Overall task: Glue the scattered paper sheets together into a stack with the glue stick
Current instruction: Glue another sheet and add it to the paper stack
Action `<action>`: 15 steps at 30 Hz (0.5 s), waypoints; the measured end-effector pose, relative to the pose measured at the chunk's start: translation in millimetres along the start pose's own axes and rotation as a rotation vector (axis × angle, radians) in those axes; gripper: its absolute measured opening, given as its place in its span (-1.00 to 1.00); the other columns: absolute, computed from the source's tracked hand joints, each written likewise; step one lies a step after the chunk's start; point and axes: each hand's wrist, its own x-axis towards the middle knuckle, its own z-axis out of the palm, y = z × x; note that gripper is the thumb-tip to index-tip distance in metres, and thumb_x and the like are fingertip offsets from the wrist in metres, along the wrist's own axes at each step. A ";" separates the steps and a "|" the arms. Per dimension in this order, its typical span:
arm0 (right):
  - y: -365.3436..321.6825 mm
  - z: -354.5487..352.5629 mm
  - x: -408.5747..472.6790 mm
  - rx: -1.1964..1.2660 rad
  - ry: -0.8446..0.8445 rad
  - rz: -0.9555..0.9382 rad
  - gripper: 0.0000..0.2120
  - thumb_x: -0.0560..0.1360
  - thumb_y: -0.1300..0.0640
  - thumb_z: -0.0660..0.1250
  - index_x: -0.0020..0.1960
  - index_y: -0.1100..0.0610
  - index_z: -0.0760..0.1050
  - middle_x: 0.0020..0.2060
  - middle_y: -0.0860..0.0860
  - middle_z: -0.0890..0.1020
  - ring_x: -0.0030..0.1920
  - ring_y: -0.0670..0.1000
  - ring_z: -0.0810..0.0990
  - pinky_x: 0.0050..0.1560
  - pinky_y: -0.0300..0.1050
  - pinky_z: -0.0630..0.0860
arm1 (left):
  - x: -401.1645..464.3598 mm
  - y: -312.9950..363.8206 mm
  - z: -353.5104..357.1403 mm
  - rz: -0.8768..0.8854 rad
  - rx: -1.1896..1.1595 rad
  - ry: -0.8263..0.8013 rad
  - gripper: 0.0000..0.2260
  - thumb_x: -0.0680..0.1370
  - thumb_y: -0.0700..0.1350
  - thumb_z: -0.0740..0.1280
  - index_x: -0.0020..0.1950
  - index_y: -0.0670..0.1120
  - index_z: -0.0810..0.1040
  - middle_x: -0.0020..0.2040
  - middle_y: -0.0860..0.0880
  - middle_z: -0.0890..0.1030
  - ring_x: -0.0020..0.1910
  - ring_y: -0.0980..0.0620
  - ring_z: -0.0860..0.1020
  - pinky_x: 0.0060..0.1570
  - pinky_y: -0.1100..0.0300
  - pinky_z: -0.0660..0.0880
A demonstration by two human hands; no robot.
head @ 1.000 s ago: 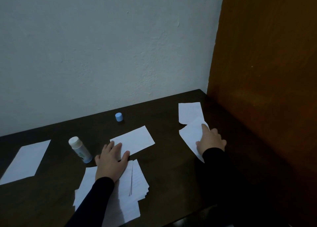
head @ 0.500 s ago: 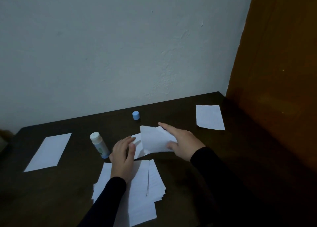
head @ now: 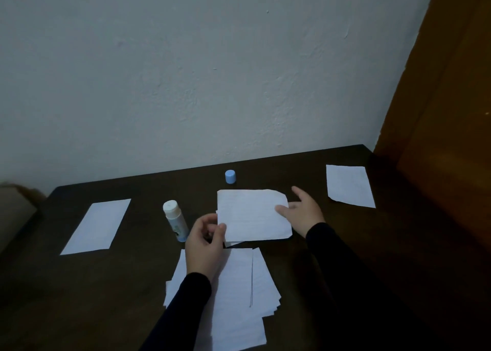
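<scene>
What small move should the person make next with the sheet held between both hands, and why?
Probably lay the held sheet flat and reach for the uncapped glue stick. The left hand pinches its edge, the right hand steadies it above the stack; its cap is already off.

Both arms wear long, plain black sleeves ending snugly at the wrists, hands bare.
</scene>
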 end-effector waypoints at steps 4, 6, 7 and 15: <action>2.3 16.7 4.3 -0.072 0.104 -0.084 -0.44 0.52 0.18 0.38 0.46 0.03 0.29 0.04 -0.04 0.57 0.08 -0.07 0.50 0.24 -0.08 0.44 | 2.8 -6.0 0.7 -0.003 0.099 -0.049 -0.82 0.55 -0.16 0.34 0.07 0.11 0.53 -0.16 -0.05 0.56 -0.19 0.06 0.55 -0.09 0.17 0.55; -0.7 21.8 5.4 -0.079 0.064 -0.155 -0.49 0.53 0.18 0.37 0.42 -0.01 0.32 0.14 -0.02 0.56 0.13 -0.07 0.49 0.23 -0.10 0.44 | 5.2 -10.6 2.1 0.018 0.209 -0.076 -0.87 0.56 -0.10 0.32 -0.02 0.15 0.56 -0.06 0.07 0.53 -0.07 0.14 0.53 0.02 0.19 0.50; -1.5 23.0 6.3 -0.102 0.034 -0.190 -0.53 0.53 0.18 0.36 0.39 -0.02 0.34 0.23 -0.01 0.53 0.22 -0.05 0.48 0.25 -0.10 0.43 | 5.4 -11.1 2.6 0.035 0.237 -0.076 -0.87 0.56 -0.09 0.32 -0.05 0.16 0.56 -0.05 0.12 0.52 -0.03 0.16 0.51 0.05 0.21 0.47; 1.4 36.8 15.7 -0.365 -0.042 -0.241 -0.58 0.59 0.24 0.24 0.42 0.01 0.38 0.44 -0.03 0.34 0.46 -0.01 0.27 0.42 -0.11 0.24 | 11.4 -14.0 3.7 0.096 0.358 -0.039 -0.89 0.55 -0.12 0.34 0.01 0.05 0.63 -0.10 0.15 0.57 0.02 0.17 0.46 0.06 0.29 0.38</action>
